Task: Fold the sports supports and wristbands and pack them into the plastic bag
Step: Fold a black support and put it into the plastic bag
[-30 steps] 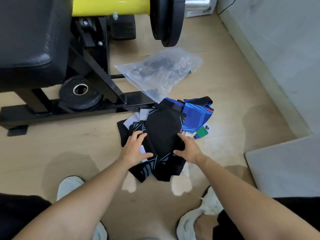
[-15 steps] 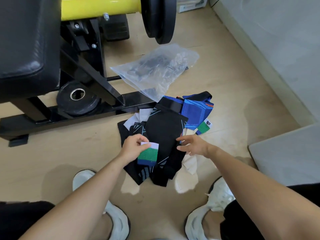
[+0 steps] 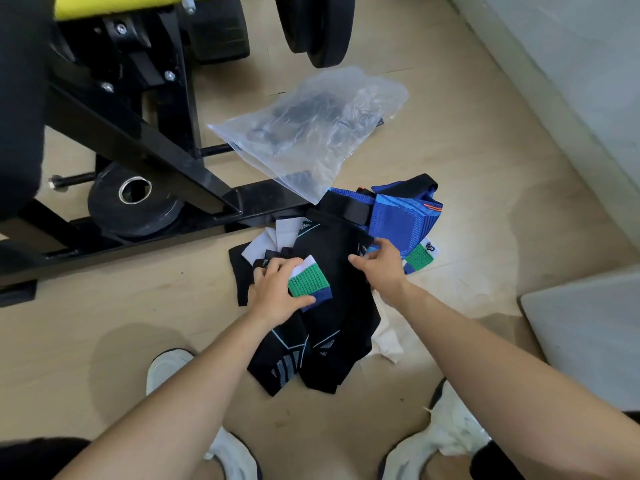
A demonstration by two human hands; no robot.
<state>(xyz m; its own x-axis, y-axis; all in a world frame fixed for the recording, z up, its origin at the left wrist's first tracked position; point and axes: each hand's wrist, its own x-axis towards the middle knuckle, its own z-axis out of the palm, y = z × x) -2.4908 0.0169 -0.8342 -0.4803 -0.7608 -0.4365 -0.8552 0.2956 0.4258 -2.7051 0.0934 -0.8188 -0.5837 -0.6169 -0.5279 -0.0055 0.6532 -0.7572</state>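
Note:
A heap of sports supports lies on the wooden floor in front of me. Black supports [image 3: 332, 299] with pale blue lines lie on top, and a blue knitted support [image 3: 401, 220] sits at the heap's far right. My left hand [image 3: 277, 292] grips a white, green and blue wristband [image 3: 310, 282] over the black pile. My right hand [image 3: 379, 265] rests with spread fingers on the black support's right edge, close to a second green wristband [image 3: 419, 257]. The clear plastic bag [image 3: 311, 133] lies crumpled beyond the heap with dark items inside.
A black gym machine frame [image 3: 145, 147] with a yellow bar stands at the left, a weight plate [image 3: 131, 206] on its base. Another plate [image 3: 318, 26] hangs above the bag. A grey wall runs along the right, a grey mat [image 3: 588, 334] at lower right. My white shoes sit below.
My left hand has pulled a green and blue wristband out of the black pile and holds it. My right hand has slid up and right along the black support.

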